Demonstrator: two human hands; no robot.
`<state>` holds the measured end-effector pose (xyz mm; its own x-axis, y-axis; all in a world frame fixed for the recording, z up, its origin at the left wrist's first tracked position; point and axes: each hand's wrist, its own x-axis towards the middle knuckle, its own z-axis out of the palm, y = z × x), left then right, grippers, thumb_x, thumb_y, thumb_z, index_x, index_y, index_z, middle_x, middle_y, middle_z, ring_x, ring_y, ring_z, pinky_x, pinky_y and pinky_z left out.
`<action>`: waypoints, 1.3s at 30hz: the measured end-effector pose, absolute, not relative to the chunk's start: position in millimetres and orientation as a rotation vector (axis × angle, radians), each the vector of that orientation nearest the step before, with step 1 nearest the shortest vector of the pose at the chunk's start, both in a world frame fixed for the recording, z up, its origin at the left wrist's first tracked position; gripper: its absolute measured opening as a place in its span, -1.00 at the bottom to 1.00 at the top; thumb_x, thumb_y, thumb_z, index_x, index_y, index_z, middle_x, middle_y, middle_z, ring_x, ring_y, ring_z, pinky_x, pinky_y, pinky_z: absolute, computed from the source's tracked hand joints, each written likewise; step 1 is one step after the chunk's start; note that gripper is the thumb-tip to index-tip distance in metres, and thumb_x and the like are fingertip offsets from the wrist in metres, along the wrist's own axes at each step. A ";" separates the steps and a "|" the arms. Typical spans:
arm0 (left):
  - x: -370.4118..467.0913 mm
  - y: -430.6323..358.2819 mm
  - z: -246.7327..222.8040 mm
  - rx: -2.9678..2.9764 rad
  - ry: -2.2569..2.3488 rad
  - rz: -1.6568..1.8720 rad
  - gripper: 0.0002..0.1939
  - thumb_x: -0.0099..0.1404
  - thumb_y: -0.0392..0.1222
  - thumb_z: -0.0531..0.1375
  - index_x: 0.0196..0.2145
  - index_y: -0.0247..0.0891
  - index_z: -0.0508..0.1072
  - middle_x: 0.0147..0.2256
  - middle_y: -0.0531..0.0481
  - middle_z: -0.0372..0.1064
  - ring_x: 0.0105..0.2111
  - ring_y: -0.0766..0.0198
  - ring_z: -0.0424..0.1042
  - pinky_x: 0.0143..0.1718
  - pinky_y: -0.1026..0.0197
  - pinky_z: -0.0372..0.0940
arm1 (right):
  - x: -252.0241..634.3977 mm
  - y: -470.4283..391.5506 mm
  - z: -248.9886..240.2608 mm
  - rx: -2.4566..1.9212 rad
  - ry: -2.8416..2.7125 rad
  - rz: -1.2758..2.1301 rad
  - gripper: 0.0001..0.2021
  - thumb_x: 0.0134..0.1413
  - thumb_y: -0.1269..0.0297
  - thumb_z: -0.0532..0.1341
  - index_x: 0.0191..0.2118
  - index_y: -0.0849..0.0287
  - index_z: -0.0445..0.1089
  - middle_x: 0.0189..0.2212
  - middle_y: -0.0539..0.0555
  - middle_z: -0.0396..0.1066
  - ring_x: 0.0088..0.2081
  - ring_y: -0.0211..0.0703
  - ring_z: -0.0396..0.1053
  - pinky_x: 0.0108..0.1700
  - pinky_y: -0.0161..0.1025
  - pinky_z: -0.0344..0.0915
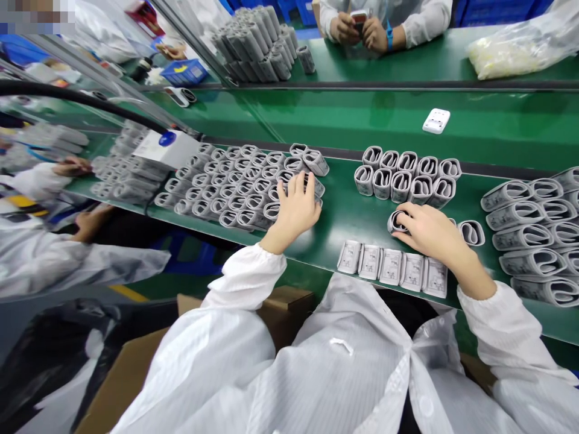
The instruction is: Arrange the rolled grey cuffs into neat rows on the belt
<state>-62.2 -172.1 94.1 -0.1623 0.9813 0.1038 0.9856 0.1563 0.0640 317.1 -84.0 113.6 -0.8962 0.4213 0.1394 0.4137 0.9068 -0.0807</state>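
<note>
My left hand rests with spread fingers on the right end of a large block of grey rolled cuffs standing on the green bench. My right hand has its thumb and fingers closed round one grey rolled cuff. Another rolled cuff stands just right of that hand. Behind it are two rows of upright rolled cuffs. Several flat folded cuffs with printed faces lie side by side along the bench's front edge, below my right hand.
Stacked rolled cuffs stand at the right. A white device lies on the green conveyor. Across it, a person's hands hold a small device. A white box sits at the left, near another person's hands.
</note>
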 end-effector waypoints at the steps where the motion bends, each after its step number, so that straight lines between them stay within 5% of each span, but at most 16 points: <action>1: -63.1 -167.5 94.9 -1.994 -2.374 -0.213 -0.09 0.49 -0.10 0.14 0.66 -0.48 0.00 0.64 -0.63 -0.07 0.65 -0.52 -0.02 0.60 -0.73 -0.33 | 315.1 -83.4 113.7 -0.652 -2.919 0.066 -0.81 0.52 0.21 0.38 0.03 0.24 0.54 0.18 0.29 0.53 -0.08 0.13 0.57 -0.07 0.01 0.42; 6: -55.6 -148.4 105.7 -2.000 -2.290 -0.463 -0.06 0.46 0.00 0.24 0.64 -0.39 0.06 0.67 -0.53 -0.10 0.67 -0.53 -0.13 0.60 -0.70 -0.38 | 311.0 -81.3 124.2 -0.706 -2.744 0.099 -0.66 0.49 0.14 0.40 0.18 0.24 0.51 0.30 0.39 0.47 0.15 0.32 0.52 0.12 0.14 0.46; 9: -34.2 -146.7 103.9 -2.283 -2.140 -0.651 -0.27 0.52 0.07 0.21 0.52 -0.30 0.32 0.50 -0.42 0.32 0.54 -0.32 0.26 0.58 -0.43 0.08 | 337.1 -84.2 136.4 -0.756 -2.572 0.156 -0.53 0.50 -0.01 0.38 0.29 0.19 0.49 0.31 0.40 0.46 0.28 0.43 0.44 0.27 0.28 0.43; 13: 0.2 -139.5 84.3 -2.868 -2.029 -0.900 -0.43 0.53 0.11 0.24 0.34 -0.26 0.51 0.18 -0.28 0.63 0.03 0.01 0.67 0.15 -0.06 0.52 | 402.8 -96.3 137.3 -1.128 -2.487 0.099 -0.39 0.47 -0.19 0.34 0.33 0.21 0.48 0.20 0.45 0.48 0.19 0.53 0.46 0.22 0.37 0.47; 18: 37.2 -110.7 63.7 -3.228 -1.863 -1.014 -0.10 0.39 0.22 0.45 0.51 -0.25 0.38 -0.12 -0.14 0.71 -0.18 0.08 0.66 0.03 0.01 0.52 | 448.6 -100.3 110.3 -1.441 -2.543 0.273 -0.29 0.47 -0.14 0.28 0.46 0.27 0.32 0.28 0.49 0.44 0.02 0.43 0.59 -0.02 0.23 0.58; 24: 30.6 -101.1 47.0 -3.113 -2.066 -1.372 -0.13 0.29 0.27 0.51 0.38 -0.28 0.53 -0.21 -0.11 0.70 -0.27 0.11 0.66 -0.14 0.11 0.53 | 418.5 -65.6 80.4 -1.388 -2.181 0.865 -0.33 0.15 -0.27 0.48 0.14 0.15 0.49 -0.26 0.13 0.60 -0.33 0.07 0.55 -0.26 -0.07 0.52; 27: 18.3 -106.8 38.4 -2.963 -2.160 -1.615 -0.11 0.35 0.36 0.43 0.38 -0.33 0.50 -0.30 -0.08 0.68 -0.35 0.15 0.64 -0.25 0.18 0.49 | 397.8 -54.4 68.7 -1.339 -1.963 1.046 -0.42 0.12 -0.29 0.45 -0.03 0.12 0.51 -0.24 0.12 0.62 -0.31 0.02 0.55 -0.31 -0.14 0.49; 33: 19.0 -111.7 39.7 -2.759 -2.176 -1.620 -0.39 0.63 0.31 0.09 0.20 -0.23 0.62 -0.57 0.10 0.46 -0.55 0.23 0.47 -0.35 0.17 0.38 | 380.4 -66.7 60.9 -1.422 -1.843 0.950 -0.56 0.27 -0.17 0.32 0.02 0.08 0.54 -0.23 0.12 0.64 -0.28 0.05 0.57 -0.30 -0.12 0.50; 39: 21.7 -114.6 46.6 -2.800 -2.124 -1.482 -0.51 0.52 0.20 0.25 0.13 -0.24 0.60 -0.52 0.13 0.47 -0.51 0.27 0.43 -0.29 0.19 0.32 | 387.7 -72.3 64.3 -1.411 -1.968 0.865 -0.58 0.46 -0.11 0.15 0.04 0.09 0.58 -0.11 0.15 0.66 -0.15 0.11 0.59 -0.14 -0.05 0.52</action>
